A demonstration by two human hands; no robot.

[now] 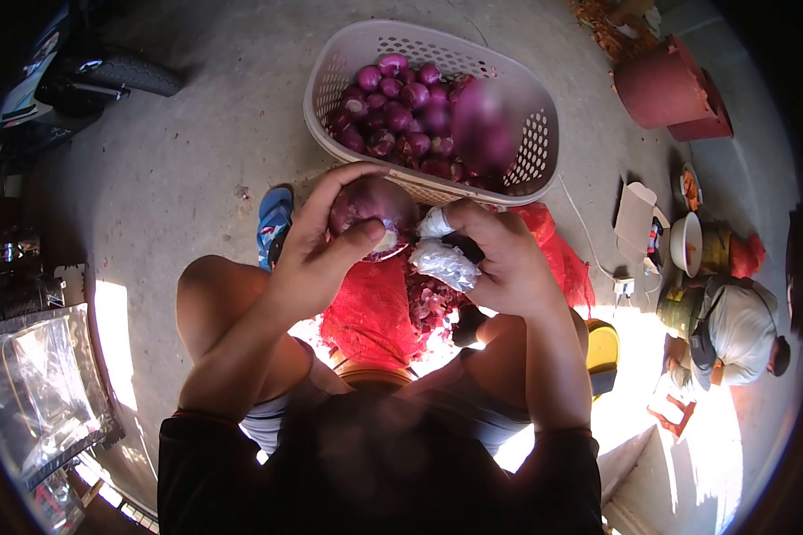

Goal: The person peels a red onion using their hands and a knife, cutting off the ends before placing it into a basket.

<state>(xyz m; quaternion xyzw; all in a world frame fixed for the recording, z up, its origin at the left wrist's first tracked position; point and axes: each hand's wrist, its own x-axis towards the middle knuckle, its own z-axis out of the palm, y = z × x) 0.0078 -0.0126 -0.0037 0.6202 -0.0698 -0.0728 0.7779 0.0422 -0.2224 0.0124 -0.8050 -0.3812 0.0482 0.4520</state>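
Note:
My left hand (321,254) is wrapped around a large red onion (370,209), its thumb against a pale patch on the side. Close by on the right, my right hand (500,254) is curled, with silvery wrapping (444,261) at its fingertips; whether it grips a tool there I cannot make out. Below both hands lies a red mesh sack (370,312) between the knees. Purple onion skins (433,303) are heaped beside it. Just beyond the hands, a grey plastic basket (326,67) holds many red onions (397,116), partly behind a blurred purple patch.
A person (736,330) sits bent over at the right, near a white bowl (685,242) and an opened cardboard box (635,214). A dark red tub (660,85) stands at the back right. A motorbike wheel (134,73) is at the upper left.

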